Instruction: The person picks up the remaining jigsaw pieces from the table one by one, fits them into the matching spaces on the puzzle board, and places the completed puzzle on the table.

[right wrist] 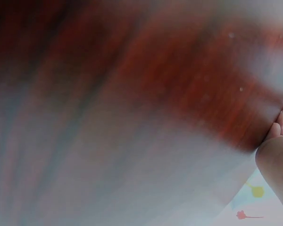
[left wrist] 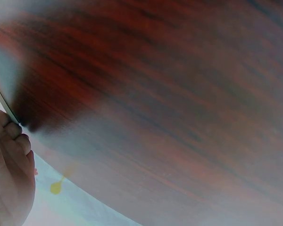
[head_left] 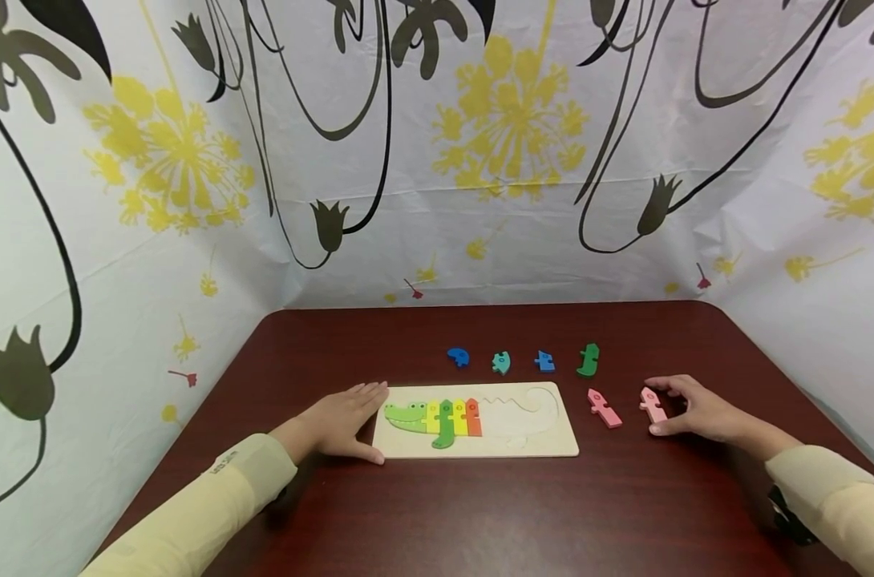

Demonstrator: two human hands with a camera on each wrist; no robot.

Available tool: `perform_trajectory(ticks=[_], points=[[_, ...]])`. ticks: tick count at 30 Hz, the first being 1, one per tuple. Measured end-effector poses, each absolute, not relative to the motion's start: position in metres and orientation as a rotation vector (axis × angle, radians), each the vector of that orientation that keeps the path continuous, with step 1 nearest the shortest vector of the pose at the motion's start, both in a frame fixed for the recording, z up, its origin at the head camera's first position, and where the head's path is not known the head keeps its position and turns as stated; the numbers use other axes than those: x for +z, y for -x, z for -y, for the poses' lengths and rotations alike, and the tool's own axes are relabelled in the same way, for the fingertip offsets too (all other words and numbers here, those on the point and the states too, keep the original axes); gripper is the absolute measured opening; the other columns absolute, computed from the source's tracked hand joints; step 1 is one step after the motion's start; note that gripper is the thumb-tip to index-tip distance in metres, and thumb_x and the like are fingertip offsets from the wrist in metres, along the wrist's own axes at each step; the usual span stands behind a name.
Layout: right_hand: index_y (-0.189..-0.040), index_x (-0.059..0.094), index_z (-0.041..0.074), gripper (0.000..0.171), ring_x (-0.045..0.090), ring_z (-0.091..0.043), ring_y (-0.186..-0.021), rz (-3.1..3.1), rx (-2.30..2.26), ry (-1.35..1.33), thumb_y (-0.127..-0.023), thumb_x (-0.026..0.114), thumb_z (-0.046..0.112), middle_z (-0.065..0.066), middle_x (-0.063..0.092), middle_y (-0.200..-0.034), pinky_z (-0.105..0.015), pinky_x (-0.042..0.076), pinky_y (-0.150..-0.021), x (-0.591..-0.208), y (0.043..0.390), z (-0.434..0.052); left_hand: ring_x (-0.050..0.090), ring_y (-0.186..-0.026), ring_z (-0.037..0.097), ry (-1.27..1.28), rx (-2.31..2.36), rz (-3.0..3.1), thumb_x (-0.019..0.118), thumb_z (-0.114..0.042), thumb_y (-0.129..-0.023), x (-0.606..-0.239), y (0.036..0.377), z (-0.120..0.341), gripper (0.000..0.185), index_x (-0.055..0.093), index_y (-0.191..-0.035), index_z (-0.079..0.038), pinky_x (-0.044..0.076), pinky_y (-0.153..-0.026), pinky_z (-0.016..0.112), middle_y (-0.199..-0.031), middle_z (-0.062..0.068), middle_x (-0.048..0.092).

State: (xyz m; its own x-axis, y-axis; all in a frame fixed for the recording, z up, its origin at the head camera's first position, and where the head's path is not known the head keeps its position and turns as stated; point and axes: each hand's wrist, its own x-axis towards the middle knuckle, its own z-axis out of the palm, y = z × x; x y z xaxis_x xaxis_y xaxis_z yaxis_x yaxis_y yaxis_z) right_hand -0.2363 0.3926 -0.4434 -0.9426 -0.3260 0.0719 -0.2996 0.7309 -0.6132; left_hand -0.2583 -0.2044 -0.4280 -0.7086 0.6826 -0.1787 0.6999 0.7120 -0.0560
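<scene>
Both wrist views are badly blurred: the table (left wrist: 170, 94) shows only as smeared dark red wood grain, and no puzzle piece can be made out in either. In the left wrist view the left hand (left wrist: 9, 174) is cut off by the left and bottom edges, and only a sliver of the board (left wrist: 1, 101) shows above it. In the right wrist view the right hand (right wrist: 276, 162) is cut off by the right edge. In the head view that hand's palm hides whether its fingers pinch or merely touch the pink piece (head_left: 653, 405). Both sleeves run off the bottom edge there.
</scene>
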Motion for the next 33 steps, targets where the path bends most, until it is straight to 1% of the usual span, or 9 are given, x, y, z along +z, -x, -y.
perform_trajectory(ticks=[2, 6, 8, 15, 21, 26, 33], points=[[-0.133, 0.047, -0.011, 0.076, 0.043, -0.038, -0.108, -2.885, -1.010, 0.522, -0.075, 0.085, 0.019, -0.025, 0.043, -0.124, -0.036, 0.043, -0.081, -0.4433, 0.2366, -0.3923, 0.014, -0.146, 0.023, -1.131, -0.179, -2.772, 0.039, -0.086, -0.078, -0.4276, 0.2583, 0.2046, 0.116, 0.017, -0.155, -0.004, 0.018, -0.117, 0.036, -0.161, 0.011, 0.015], [-0.133, 0.048, -0.009, 0.075, 0.043, -0.041, -0.110, -2.882, -1.002, 0.521, -0.074, 0.085, 0.019, -0.026, 0.042, -0.125, -0.045, 0.043, -0.084, -0.4440, 0.2372, -0.3922, 0.014, -0.146, 0.024, -1.141, -0.183, -2.771, 0.039, -0.086, -0.078, -0.4280, 0.2588, 0.2049, 0.116, 0.016, -0.155, -0.003, 0.017, -0.117, 0.036, -0.161, 0.011, 0.015], [-0.133, 0.048, -0.009, 0.075, 0.043, -0.041, -0.110, -2.884, -0.995, 0.520, -0.075, 0.085, 0.020, -0.026, 0.042, -0.125, -0.048, 0.042, -0.085, -0.4447, 0.2375, -0.3924, 0.015, -0.146, 0.024, -1.148, -0.182, -2.772, 0.039, -0.086, -0.078, -0.4285, 0.2593, 0.2050, 0.115, 0.016, -0.155, -0.003, 0.017, -0.117, 0.037, -0.161, 0.012, 0.015], [-0.133, 0.050, -0.007, 0.073, 0.042, -0.034, -0.108, -2.885, -0.983, 0.518, -0.075, 0.085, 0.021, -0.024, 0.042, -0.125, -0.042, 0.043, -0.083, -0.4456, 0.2386, -0.3927, 0.015, -0.146, 0.023, -1.134, -0.190, -2.776, 0.038, -0.087, -0.077, -0.4295, 0.2596, 0.2052, 0.116, 0.016, -0.155, -0.004, 0.017, -0.117, 0.036, -0.161, 0.011, 0.015], [-0.133, 0.051, -0.007, 0.072, 0.042, -0.035, -0.108, -2.883, -0.984, 0.513, -0.075, 0.085, 0.021, -0.024, 0.042, -0.125, -0.041, 0.042, -0.083, -0.4454, 0.2372, -0.3919, 0.015, -0.146, 0.023, -1.128, -0.187, -2.771, 0.039, -0.087, -0.077, -0.4289, 0.2585, 0.2050, 0.116, 0.016, -0.155, -0.004, 0.017, -0.117, 0.036, -0.161, 0.010, 0.015], [-0.132, 0.051, -0.006, 0.072, 0.041, -0.035, -0.108, -2.871, -1.010, 0.510, -0.075, 0.085, 0.022, -0.024, 0.042, -0.124, -0.044, 0.042, -0.084, -0.4462, 0.2368, -0.3927, 0.015, -0.146, 0.023, -1.133, -0.197, -2.770, 0.039, -0.087, -0.077, -0.4280, 0.2584, 0.2042, 0.116, 0.017, -0.155, -0.003, 0.017, -0.117, 0.036, -0.161, 0.011, 0.016], [-0.131, 0.053, -0.006, 0.070, 0.042, -0.034, -0.106, -2.900, -0.983, 0.514, -0.075, 0.085, 0.022, -0.023, 0.043, -0.122, -0.042, 0.043, -0.082, -0.4474, 0.2379, -0.3934, 0.015, -0.146, 0.023, -1.137, -0.195, -2.770, 0.039, -0.087, -0.078, -0.4285, 0.2590, 0.2046, 0.116, 0.017, -0.155, -0.004, 0.018, -0.117, 0.037, -0.161, 0.011, 0.015]])
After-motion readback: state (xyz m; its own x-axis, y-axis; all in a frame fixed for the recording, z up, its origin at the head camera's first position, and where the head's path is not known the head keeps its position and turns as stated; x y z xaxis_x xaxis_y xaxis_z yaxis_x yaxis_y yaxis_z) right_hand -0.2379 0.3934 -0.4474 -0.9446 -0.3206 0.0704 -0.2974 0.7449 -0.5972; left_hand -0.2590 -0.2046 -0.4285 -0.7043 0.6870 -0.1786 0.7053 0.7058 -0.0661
